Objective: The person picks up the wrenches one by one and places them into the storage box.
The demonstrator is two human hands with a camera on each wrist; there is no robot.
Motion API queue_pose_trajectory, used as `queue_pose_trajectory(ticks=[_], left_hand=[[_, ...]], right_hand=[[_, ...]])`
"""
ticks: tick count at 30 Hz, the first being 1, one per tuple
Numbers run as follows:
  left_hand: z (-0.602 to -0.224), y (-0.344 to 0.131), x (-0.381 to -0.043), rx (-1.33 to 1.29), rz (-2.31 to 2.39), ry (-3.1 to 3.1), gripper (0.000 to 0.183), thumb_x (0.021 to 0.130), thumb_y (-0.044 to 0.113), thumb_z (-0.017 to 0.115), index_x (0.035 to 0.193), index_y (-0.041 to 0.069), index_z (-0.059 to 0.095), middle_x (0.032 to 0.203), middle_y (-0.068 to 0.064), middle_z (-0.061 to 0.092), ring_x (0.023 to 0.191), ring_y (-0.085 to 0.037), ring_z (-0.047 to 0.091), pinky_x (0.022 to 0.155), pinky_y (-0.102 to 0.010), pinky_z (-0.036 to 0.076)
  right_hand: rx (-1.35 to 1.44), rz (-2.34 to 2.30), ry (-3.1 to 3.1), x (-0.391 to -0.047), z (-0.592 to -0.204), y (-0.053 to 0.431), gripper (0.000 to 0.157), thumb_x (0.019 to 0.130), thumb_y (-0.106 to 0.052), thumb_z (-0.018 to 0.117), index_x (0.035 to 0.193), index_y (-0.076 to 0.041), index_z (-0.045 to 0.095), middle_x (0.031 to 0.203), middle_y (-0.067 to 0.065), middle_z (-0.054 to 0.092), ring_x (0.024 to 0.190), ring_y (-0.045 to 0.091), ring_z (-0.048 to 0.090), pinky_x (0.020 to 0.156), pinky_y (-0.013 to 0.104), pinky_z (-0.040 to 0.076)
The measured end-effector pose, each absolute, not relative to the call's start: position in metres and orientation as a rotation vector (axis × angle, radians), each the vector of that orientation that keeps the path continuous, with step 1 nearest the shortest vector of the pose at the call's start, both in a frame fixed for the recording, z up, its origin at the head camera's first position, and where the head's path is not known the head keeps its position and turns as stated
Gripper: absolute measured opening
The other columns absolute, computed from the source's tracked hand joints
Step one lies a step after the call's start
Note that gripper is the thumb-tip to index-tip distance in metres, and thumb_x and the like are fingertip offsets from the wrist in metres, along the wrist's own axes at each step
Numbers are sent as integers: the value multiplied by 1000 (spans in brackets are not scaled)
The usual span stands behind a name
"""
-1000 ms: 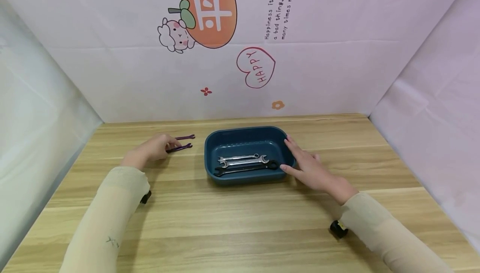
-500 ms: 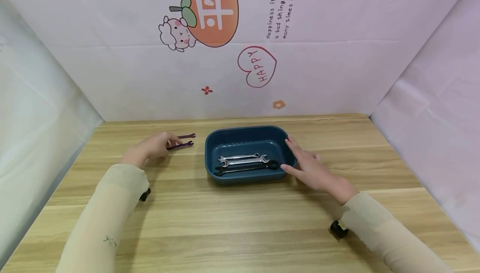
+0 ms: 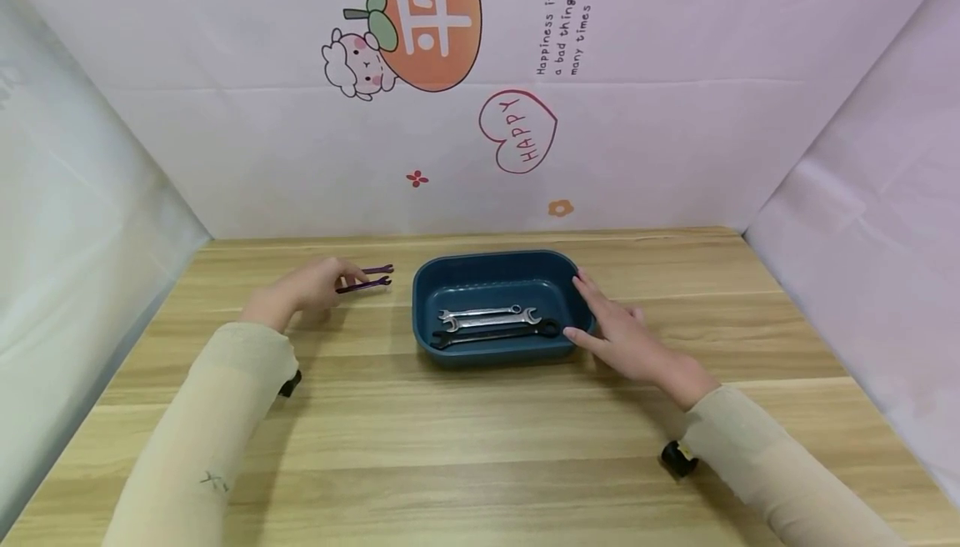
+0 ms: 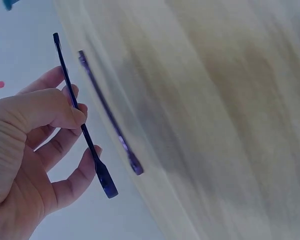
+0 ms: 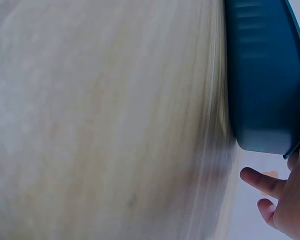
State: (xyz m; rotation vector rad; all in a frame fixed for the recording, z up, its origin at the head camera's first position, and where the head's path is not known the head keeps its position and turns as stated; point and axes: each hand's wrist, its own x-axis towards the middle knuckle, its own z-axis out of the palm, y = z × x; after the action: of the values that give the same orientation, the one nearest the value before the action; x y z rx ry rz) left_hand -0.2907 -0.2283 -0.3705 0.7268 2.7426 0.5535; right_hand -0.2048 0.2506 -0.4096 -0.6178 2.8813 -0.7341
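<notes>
In the left wrist view, my left hand (image 4: 40, 120) pinches a slim dark purple wrench (image 4: 91, 146) between thumb and fingers. That wrench is off the table, above a second purple wrench (image 4: 109, 112) lying on the wood. In the head view, my left hand (image 3: 315, 284) is left of a dark blue bin (image 3: 495, 357). My right hand (image 3: 622, 343) rests at the bin's right end, fingers spread and fairly straight along the rim. Inside lie a small silver wrench (image 3: 480, 313), a larger silver wrench (image 3: 495, 322) and a black wrench (image 3: 491, 335), roughly parallel.
The wooden table (image 3: 480, 447) runs back to a white printed cloth (image 3: 637, 147) standing behind it. White cloth also bounds the left and right sides. A small black device (image 3: 678, 459) sits under the right wrist, and another (image 3: 289, 383) under the left.
The held purple wrench has risen slightly with my left hand, closing toward the second wrench in the head view. The right hand and bin hold nearly still as the view shifts a little.
</notes>
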Motion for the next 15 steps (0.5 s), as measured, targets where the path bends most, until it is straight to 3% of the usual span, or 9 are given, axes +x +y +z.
queue_pose_trajectory(ticks=[15], left_hand=[[-352, -227, -287, 760, 597, 2723, 47, 79, -21, 57, 122, -6, 70, 114, -21, 70, 98, -34, 64, 85, -49, 54]], right_hand=[[-617, -724, 2880, -206, -410, 251, 85, 106, -51, 50, 166, -11, 7, 172, 7, -2, 146, 45, 31, 103, 65, 22]])
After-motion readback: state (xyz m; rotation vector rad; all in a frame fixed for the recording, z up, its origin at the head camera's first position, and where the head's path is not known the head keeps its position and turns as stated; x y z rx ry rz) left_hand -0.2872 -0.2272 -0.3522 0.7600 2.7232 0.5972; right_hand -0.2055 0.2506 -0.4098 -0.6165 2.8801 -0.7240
